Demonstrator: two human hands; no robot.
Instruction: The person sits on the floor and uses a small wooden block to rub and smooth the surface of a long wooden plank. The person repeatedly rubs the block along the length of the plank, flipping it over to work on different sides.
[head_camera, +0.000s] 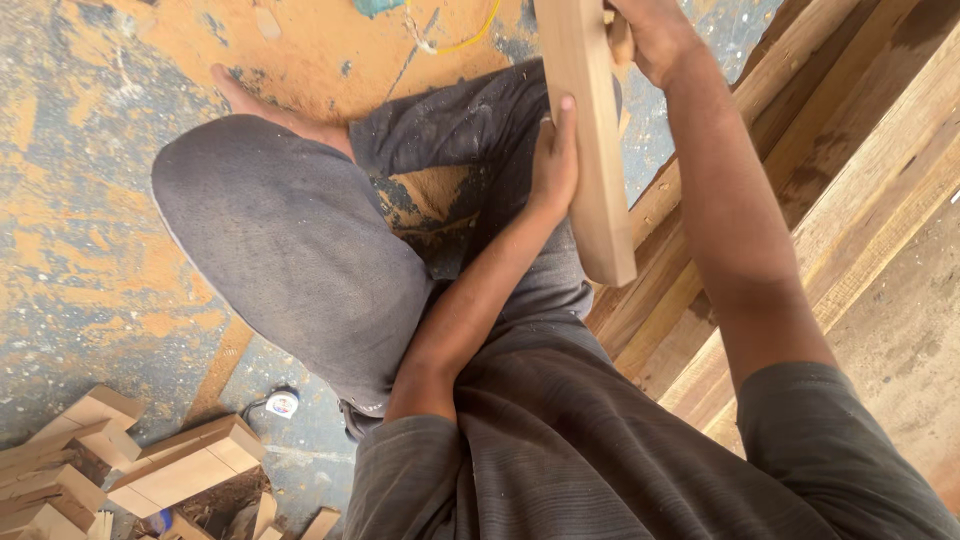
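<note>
we look down from our own head at a workshop floor (70, 200), grey concrete thickly dusted with orange sawdust. we are seated on it, one knee in dusty grey trousers (290, 250) bent up in the middle of the view, a bare foot (250, 100) showing beyond it.

along the right side lies a stack of long rough planks (860, 170), running slantwise from the top right toward our hip.

between our hands stands a smooth pale wooden board (595, 150), held nearly upright just beside the planks, its lower end near our thigh and its upper end out of view past the top edge.

our right hand (655, 35) is wrapped around the board's far edge near the top, fingers closed on it. our left hand (555, 160) presses flat against the board's near edge lower down, thumb laid along the wood, steadying it more than clasping it.

at lower left sits a heap of short cut wood blocks (150, 465), pale and squared, and near them a small round tape measure (282, 403).

the board looks already planed clean; we see no tool on it and no mark or cut, so whatever comes after the smoothing seems not yet begun.

at the top edge lies a yellow cord (470, 40).
</note>
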